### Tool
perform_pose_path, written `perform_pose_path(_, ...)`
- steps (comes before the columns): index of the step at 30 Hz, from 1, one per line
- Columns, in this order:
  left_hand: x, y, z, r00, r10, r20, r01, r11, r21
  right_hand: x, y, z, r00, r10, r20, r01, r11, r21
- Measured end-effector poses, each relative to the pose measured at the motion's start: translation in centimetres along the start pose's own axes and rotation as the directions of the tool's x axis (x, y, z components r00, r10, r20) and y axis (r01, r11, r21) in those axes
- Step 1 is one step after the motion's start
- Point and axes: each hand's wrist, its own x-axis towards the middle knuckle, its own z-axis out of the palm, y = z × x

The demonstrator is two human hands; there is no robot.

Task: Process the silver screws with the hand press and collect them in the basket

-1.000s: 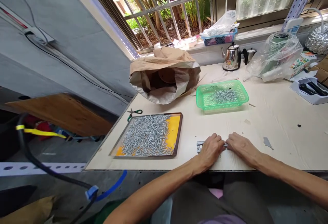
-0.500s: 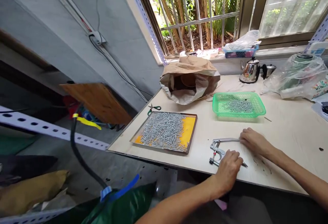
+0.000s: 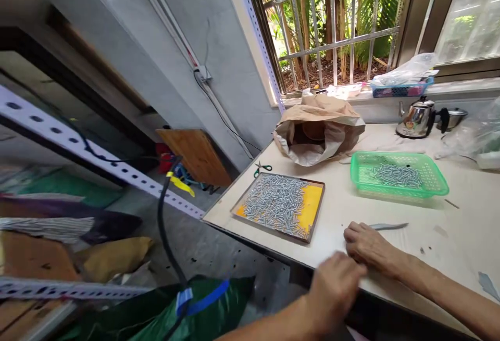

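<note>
My right hand [image 3: 367, 247] lies near the table's front edge, fingers curled down over a pliers-like metal tool. One flat grey handle [image 3: 388, 226] of that tool pokes out to the right behind the hand; the rest is covered. My left hand [image 3: 336, 286] is in front of the right one, over the table edge, its fingers bent but smeared by motion, so any held thing cannot be made out. To the left is a shallow tray [image 3: 318, 211] spread with small silvery metal pieces [image 3: 275, 203] on a yellow base. A green basket [image 3: 433, 174] holds more such pieces [image 3: 398, 175].
Green-handled scissors [image 3: 262, 168] lie behind the tray. A brown paper bag [image 3: 320, 127] gapes open near the wall. Beyond the basket stands a metal kettle [image 3: 416, 118], with a clear plastic bag [image 3: 474, 135] at right. Dark specks dot the tabletop [image 3: 414, 216].
My view has swung left, so the table sits further right. My right hand has moved onto the tool's body, covering its jaw and spring. My left hand has come off the tool toward me.
</note>
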Motion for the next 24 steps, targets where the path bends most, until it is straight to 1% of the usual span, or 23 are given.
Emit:
perform_pose_path(1,0.1,-1.7,-1.4,0.988,-0.156,0.001,0.155,0.985,0.081,0.3,-0.1,0.2,1.000,0.002,-0.019,-0.001,1.000,0.009)
perform_pose_path(2,0.4,-3.5,-2.8,0.950,-0.313,-0.002,0.309,0.938,0.157,0.5,-0.1,0.4,0.999,0.002,-0.043,-0.001,0.999,0.040)
perform_pose_path(3,0.7,-5.2,-4.0,0.898,-0.440,0.023,0.425,0.879,0.214,0.7,-0.1,0.3,0.997,0.009,-0.079,-0.002,0.996,0.088)
perform_pose_path(4,1.1,-6.8,-4.9,0.835,-0.545,0.072,0.510,0.817,0.269,0.9,0.1,0.1,0.991,0.030,-0.128,-0.010,0.989,0.150)
perform_pose_path(5,1.6,-8.0,-5.5,0.769,-0.625,0.131,0.567,0.763,0.309,1.0,0.5,-0.4,0.980,0.065,-0.189,-0.022,0.975,0.219)
perform_pose_path(6,2.0,-9.0,-5.9,0.708,-0.678,0.197,0.601,0.725,0.338,1.1,1.1,-1.0,0.959,0.119,-0.257,-0.044,0.958,0.282)
perform_pose_path(7,2.3,-9.7,-6.1,0.658,-0.708,0.257,0.616,0.703,0.356,1.1,1.9,-1.9,0.926,0.187,-0.327,-0.075,0.942,0.327)
perform_pose_path(8,2.6,-10.0,-6.0,0.622,-0.720,0.306,0.623,0.693,0.363,1.0,2.9,-3.0,0.881,0.260,-0.395,-0.121,0.931,0.344)
perform_pose_path(9,2.8,-10.2,-5.9,0.599,-0.725,0.340,0.626,0.689,0.366,0.8,4.0,-4.2,0.831,0.324,-0.452,-0.183,0.927,0.329)
perform_pose_path(11,3.1,-10.3,-5.4,0.579,-0.723,0.377,0.626,0.690,0.363,0.0,6.3,-6.3,0.735,0.418,-0.534,-0.356,0.908,0.221)
perform_pose_path(12,3.2,-10.3,-5.2,0.567,-0.727,0.387,0.636,0.685,0.356,-0.7,7.3,-7.0,0.699,0.455,-0.552,-0.449,0.879,0.157)
perform_pose_path(13,3.3,-10.3,-5.1,0.551,-0.734,0.398,0.653,0.676,0.343,-1.4,8.0,-7.5,0.678,0.484,-0.554,-0.518,0.849,0.107)
perform_pose_path(14,3.3,-10.4,-4.9,0.532,-0.741,0.410,0.672,0.664,0.328,-2.2,8.3,-7.6,0.677,0.503,-0.538,-0.552,0.830,0.082)
perform_pose_path(15,3.3,-10.5,-4.7,0.514,-0.747,0.422,0.692,0.652,0.312,-3.0,8.3,-7.4,0.697,0.509,-0.505,-0.547,0.833,0.084)
perform_pose_path(17,3.3,-10.8,-4.5,0.488,-0.758,0.433,0.722,0.629,0.287,-4.3,7.5,-6.3,0.779,0.470,-0.416,-0.453,0.880,0.145)
perform_pose_path(18,3.4,-11.0,-4.4,0.487,-0.759,0.431,0.728,0.626,0.279,-4.7,6.8,-5.6,0.815,0.440,-0.377,-0.399,0.898,0.185)
perform_pose_path(19,3.4,-11.2,-4.4,0.493,-0.760,0.423,0.730,0.626,0.274,-5.0,6.0,-4.8,0.839,0.417,-0.349,-0.360,0.907,0.219)
perform_pose_path(21,3.4,-11.5,-4.3,0.518,-0.763,0.386,0.729,0.630,0.268,-5.4,4.5,-3.6,0.856,0.406,-0.321,-0.330,0.906,0.266)
perform_pose_path(24,3.3,-12.2,-4.4,0.582,-0.752,0.309,0.708,0.656,0.262,-6.0,2.9,-2.2,0.855,0.429,-0.293,-0.337,0.887,0.315)
